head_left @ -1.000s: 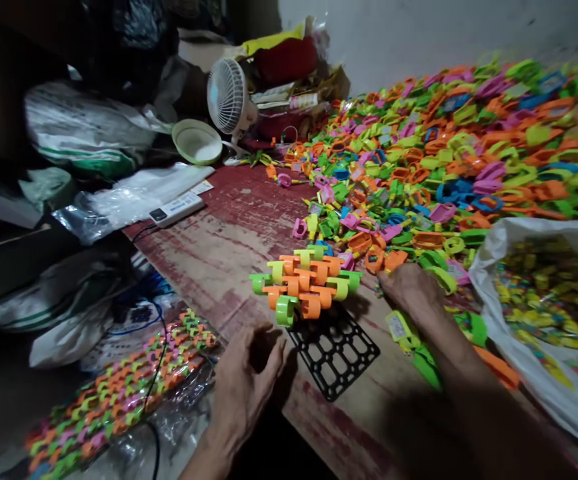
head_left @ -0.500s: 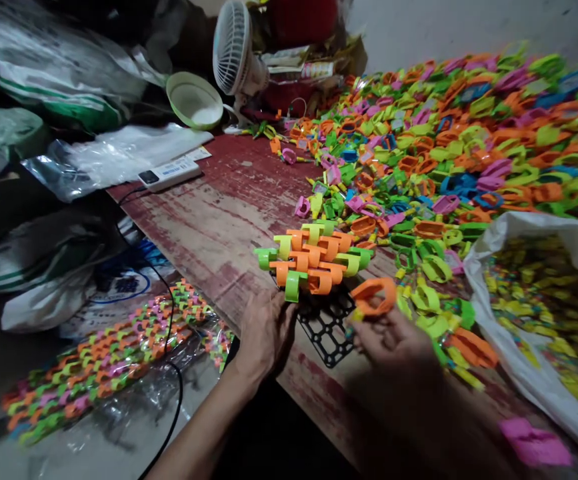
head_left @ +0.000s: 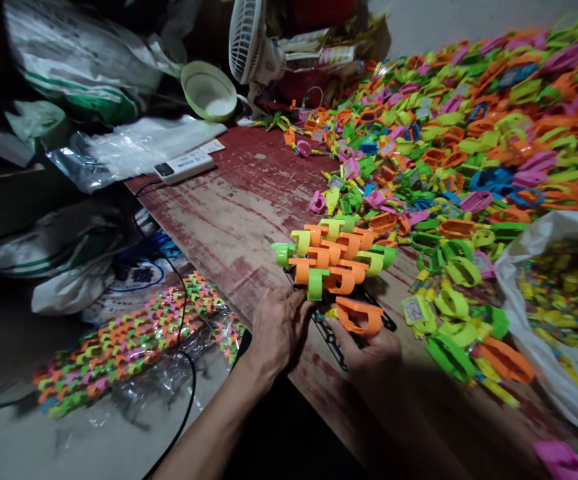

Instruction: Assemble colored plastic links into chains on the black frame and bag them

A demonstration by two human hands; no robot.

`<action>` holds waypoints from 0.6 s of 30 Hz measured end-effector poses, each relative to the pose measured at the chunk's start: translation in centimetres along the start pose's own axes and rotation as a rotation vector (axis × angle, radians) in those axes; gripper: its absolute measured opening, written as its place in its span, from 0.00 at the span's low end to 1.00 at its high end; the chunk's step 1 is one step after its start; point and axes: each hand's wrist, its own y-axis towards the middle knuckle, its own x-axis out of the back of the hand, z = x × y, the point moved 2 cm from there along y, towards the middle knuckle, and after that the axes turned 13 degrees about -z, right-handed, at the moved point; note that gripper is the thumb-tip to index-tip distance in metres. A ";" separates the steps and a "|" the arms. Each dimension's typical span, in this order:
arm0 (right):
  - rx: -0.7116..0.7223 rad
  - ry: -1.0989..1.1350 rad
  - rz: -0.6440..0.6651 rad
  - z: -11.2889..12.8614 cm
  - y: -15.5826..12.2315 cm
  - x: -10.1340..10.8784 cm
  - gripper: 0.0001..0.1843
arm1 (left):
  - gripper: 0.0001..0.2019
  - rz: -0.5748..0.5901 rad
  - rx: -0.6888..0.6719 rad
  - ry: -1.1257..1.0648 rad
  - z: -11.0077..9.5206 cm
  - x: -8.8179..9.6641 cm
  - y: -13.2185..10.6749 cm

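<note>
My right hand [head_left: 376, 357] pinches an orange toy watch [head_left: 361, 316], its small yellow end pointing left over a black plastic grid [head_left: 336, 347]. Rows of orange, green and yellow toy watches [head_left: 337, 250] stand in the far part of the grid with their curved bands upward. My left hand [head_left: 279, 327] is closed at the grid's near left edge, just below a green watch [head_left: 315, 284]; its fingertips are partly hidden under the rows. The grid lies on a worn red-brown table [head_left: 229, 220].
A large heap of toy watches [head_left: 449, 147] covers the table's right and back. A white sack [head_left: 513, 260] of small yellow pieces stands at the right. A fan [head_left: 247, 43], a green bowl [head_left: 209, 90] and a power bank [head_left: 185, 167] are behind. Bagged filled grids [head_left: 133, 347] lie lower left.
My right hand has brought the orange toy watch left and down, over the near part of the grid. My left hand keeps its place at the grid. The whole view has shifted slightly.
</note>
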 end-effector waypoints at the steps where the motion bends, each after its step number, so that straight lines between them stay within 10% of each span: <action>1: 0.013 -0.012 0.002 0.1 0.0 0.0 0.16 | 0.14 -0.002 0.002 -0.003 0.1 0.0 0.0; 18: 0.347 -0.032 0.049 1.1 1.7 -1.0 0.12 | 0.13 -0.041 0.015 -0.018 0.2 -0.1 0.3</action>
